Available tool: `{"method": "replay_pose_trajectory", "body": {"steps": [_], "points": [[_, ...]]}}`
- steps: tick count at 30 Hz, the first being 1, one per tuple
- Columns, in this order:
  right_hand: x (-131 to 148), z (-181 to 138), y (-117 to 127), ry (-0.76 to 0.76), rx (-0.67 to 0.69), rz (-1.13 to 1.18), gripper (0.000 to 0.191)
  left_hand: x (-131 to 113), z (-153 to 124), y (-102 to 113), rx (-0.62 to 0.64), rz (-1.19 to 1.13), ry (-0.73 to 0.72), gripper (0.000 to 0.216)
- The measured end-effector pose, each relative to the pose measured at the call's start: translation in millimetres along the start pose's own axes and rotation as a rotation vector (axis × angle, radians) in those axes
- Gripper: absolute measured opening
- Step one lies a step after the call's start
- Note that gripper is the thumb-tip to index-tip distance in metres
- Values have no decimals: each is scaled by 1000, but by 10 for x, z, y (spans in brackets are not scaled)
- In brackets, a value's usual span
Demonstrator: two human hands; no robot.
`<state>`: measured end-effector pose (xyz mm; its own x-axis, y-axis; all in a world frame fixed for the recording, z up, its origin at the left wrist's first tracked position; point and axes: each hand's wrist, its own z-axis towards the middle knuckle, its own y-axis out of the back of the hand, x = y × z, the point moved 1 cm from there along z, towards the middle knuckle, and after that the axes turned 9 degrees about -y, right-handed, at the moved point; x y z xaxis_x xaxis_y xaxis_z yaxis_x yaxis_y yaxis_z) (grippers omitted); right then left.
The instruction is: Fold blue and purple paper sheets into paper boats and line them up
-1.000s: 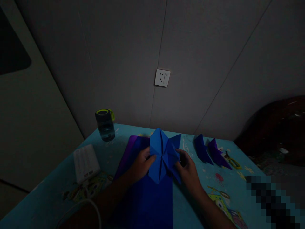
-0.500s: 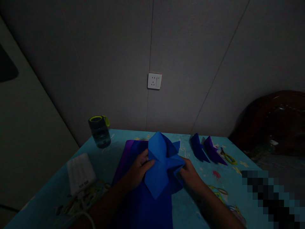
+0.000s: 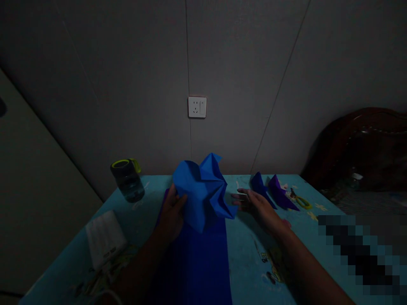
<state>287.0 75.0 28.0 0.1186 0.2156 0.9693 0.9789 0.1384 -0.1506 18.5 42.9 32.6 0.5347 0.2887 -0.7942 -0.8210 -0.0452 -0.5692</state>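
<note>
A blue sheet of folded paper [image 3: 197, 192], creased into points on its right side, is held up off the table by my left hand [image 3: 173, 212]. The left thumb lies on the front of the paper at its left edge, and the other fingers are partly behind it. My right hand [image 3: 252, 203] is just right of the paper, apart from it, with its fingers spread and nothing in them. Beneath the paper lie dark blue sheets [image 3: 200, 267], with a purple edge showing at the far left corner.
On the right are a dark blue folded paper boat [image 3: 261, 186], a purple one [image 3: 281, 195] and yellow-handled scissors [image 3: 302, 201]. A water bottle [image 3: 127, 180] and a white power bank [image 3: 106, 239] with a cable stand left on the blue patterned tablecloth [image 3: 248, 262].
My right hand has let go of the blue paper and opened. My left hand has raised and turned the paper, its points now facing up and right. The view has shifted slightly right.
</note>
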Motion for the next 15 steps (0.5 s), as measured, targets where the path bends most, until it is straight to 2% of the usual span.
{"method": "replay_pose_trajectory", "body": {"steps": [2, 5, 11, 15], "points": [[23, -84, -100, 43, 112, -70, 57, 26, -2, 6, 15, 35, 3, 68], [3, -183, -238, 94, 207, -202, 56, 85, -12, 27, 42, 58, 15, 68], [-82, -169, -287, 123, 223, -401, 41, 147, -15, 62, 60, 70, 35, 68], [-61, -177, -279, 191, 211, -445, 40, 117, -7, 56, 39, 53, 21, 70]]}}
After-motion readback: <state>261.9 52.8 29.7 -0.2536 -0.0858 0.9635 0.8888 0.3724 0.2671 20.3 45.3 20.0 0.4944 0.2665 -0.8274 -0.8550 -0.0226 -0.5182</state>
